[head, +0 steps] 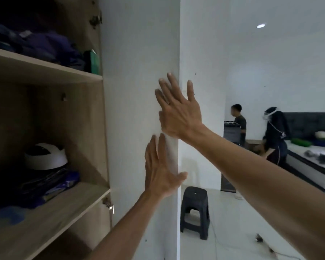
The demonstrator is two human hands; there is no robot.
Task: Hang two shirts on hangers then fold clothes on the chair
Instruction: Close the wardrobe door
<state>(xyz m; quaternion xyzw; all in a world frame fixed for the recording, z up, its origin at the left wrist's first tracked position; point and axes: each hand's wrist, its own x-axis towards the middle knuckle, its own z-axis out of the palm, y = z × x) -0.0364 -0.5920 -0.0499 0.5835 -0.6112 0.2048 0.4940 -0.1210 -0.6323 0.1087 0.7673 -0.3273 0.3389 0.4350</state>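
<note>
Both hands are pressed flat against the white wardrobe door (139,113).

The right hand (178,113) is spread wide at the door's edge, at 12 o'clock from the left hand (160,171), which is likewise laid open with straight fingers; nothing is held. Folded dark blue clothes (45,45) are seen on the upper wooden shelf (45,69) at 10 o'clock. A black plastic stool (195,212) stands on the floor at 5 o'clock.
</note>
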